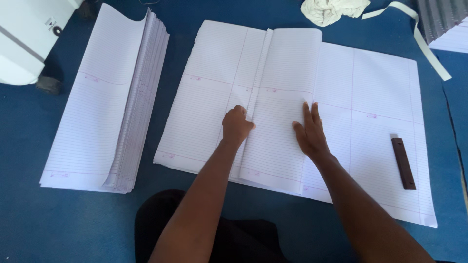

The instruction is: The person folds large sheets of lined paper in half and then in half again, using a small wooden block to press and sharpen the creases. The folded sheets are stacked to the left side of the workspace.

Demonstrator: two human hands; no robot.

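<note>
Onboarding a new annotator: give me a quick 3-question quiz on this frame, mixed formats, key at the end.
1. True or false: the brown wooden bar lies on the large ruled sheet, apart from both hands.
2. Multiple choice: where is the stack of folded ruled sheets? A) left of the large sheet B) on top of it C) under the right hand
3. Fill in: the left hand is curled and presses along the ___ of the folded section.

Key:
1. True
2. A
3. Fold; the right hand lies flat, fingers extended, at that section's right edge.
</note>
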